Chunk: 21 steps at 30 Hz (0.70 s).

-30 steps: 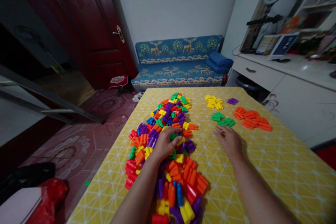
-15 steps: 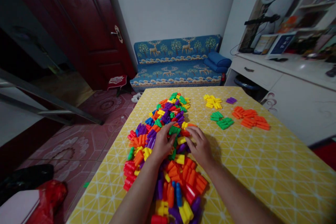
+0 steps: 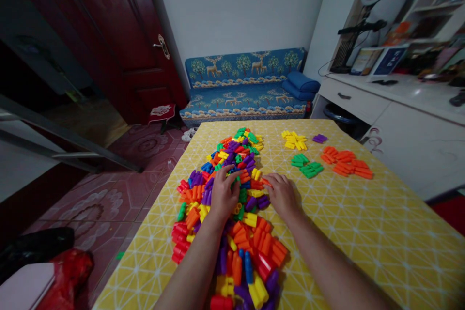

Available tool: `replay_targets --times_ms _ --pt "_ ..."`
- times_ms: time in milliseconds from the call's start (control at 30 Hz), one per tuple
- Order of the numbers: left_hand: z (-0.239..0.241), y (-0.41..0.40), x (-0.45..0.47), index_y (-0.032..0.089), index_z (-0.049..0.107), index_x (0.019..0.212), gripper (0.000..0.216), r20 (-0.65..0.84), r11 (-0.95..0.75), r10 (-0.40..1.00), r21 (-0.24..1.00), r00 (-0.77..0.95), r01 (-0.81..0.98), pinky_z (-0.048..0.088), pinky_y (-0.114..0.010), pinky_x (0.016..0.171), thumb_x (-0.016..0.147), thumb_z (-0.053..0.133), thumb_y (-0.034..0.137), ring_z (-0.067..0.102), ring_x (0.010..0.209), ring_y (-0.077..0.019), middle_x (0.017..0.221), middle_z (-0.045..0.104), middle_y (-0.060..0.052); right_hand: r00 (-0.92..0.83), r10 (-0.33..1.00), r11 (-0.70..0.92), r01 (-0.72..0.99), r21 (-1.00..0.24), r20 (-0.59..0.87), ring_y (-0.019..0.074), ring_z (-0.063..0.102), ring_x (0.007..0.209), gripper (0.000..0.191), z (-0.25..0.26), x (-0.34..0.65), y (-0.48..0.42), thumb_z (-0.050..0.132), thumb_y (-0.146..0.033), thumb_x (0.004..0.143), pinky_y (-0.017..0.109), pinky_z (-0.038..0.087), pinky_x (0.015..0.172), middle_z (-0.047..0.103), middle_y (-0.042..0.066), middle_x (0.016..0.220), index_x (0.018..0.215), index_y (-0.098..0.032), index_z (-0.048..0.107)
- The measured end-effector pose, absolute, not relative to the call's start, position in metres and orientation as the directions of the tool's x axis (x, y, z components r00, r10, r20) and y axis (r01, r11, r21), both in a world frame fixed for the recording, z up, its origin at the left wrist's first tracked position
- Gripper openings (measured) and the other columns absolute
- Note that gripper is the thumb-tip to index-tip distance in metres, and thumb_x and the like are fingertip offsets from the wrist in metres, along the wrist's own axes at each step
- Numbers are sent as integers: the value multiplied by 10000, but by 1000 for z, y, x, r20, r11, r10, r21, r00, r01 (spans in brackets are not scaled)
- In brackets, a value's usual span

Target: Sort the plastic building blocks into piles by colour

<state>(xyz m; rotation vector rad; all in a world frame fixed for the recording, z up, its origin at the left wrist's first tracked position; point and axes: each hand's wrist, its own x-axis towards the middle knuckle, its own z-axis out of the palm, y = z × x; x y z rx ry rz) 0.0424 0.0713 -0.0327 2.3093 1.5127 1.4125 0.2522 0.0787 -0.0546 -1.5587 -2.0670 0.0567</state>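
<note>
A long heap of plastic building blocks (image 3: 207, 197) in red, orange, yellow, green, blue and purple covers the left part of the table. Over its middle, my left hand (image 3: 224, 194) curves its thumb and fingers round a green block (image 3: 237, 180), mostly hidden by them. At the heap's right edge, my right hand (image 3: 282, 196) pinches an orange block (image 3: 267, 182) at its fingertips. Purple blocks (image 3: 258, 202) and a yellow block (image 3: 256, 193) lie between the two hands.
Sorted groups rest at the table's far right: yellow blocks (image 3: 295, 140), purple blocks (image 3: 320, 138), green blocks (image 3: 311, 170) and orange blocks (image 3: 347, 162). The table wears a yellow patterned cloth (image 3: 348, 232). Beyond stand a blue sofa (image 3: 243, 97) and a white cabinet (image 3: 410, 135).
My left hand has shifted slightly left with the green block, uncovering orange and blue blocks. My right hand's fingers have closed on the orange block at the heap's edge.
</note>
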Motion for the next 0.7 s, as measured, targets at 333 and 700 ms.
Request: replay_targets --times_ms 333,700 --pt "-36 73 42 209 696 1033 240 642 -514 760 503 98 695 498 -462 967 856 580 97 565 1148 -262 1214 594 -103 131 877 128 863 -488 462 220 618 801 222 -51 362 103 586 -284 796 325 464 698 706 76 922 974 -204 692" --pt "-36 73 42 217 708 1008 239 623 -520 774 523 114 675 504 -461 952 855 574 91 567 1139 -258 1211 600 -99 280 692 13 917 -399 666 288 532 1049 303 -33 447 158 589 -316 770 429 381 932 634 195 1085 987 -129 689"
